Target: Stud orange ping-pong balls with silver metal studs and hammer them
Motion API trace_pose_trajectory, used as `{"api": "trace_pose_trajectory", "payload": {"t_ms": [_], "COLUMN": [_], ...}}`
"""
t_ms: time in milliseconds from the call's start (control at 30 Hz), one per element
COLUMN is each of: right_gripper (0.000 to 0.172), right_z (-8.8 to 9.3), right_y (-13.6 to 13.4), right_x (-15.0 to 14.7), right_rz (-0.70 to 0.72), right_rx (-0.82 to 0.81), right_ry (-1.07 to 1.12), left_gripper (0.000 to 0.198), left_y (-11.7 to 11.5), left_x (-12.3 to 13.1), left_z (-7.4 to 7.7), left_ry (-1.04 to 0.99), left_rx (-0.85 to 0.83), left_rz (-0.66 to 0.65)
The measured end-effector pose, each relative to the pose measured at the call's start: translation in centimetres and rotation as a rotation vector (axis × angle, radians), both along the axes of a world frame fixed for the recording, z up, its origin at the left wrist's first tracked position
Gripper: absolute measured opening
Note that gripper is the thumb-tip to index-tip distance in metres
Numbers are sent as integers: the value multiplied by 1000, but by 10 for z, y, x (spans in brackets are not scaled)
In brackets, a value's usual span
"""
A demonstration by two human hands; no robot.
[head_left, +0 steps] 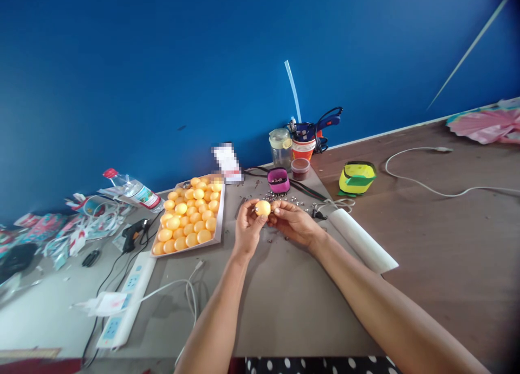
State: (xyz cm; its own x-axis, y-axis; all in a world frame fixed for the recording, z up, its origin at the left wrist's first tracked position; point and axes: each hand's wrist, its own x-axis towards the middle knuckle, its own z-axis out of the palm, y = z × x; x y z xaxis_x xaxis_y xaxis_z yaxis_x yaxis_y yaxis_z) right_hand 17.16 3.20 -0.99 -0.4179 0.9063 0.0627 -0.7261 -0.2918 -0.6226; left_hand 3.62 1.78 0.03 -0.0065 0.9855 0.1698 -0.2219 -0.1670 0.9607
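An orange ping-pong ball is gripped in the fingers of my left hand, held above the grey table mat. A small shiny metal piece shows at the ball's left side. Just right of the ball, my right hand is closed in a pinch, its fingertips at the ball's edge; what they hold is hidden. Loose small metal parts lie scattered behind my hands, around a purple container that has more of them inside. Many similar balls fill a shallow box to the left.
Left are a power strip, a glue gun and a tilted plastic bottle. Along the wall stand a lidded jar and a paper cup with tools. A yellow container and a white roll lie right.
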Motion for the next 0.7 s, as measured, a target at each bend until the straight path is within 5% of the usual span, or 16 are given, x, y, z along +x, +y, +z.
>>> {"api": "trace_pose_trajectory", "payload": {"t_ms": [700], "right_gripper": [14], "right_z": [-5], "right_y": [1], "right_x": [3], "right_rz": [36], "right_rx": [-31], "right_ry": [38], "left_gripper": [40], "left_y": [0], "left_x": [-1], "left_z": [-3], "left_ry": [37], "left_rx": [28], "left_rz": [-25]}}
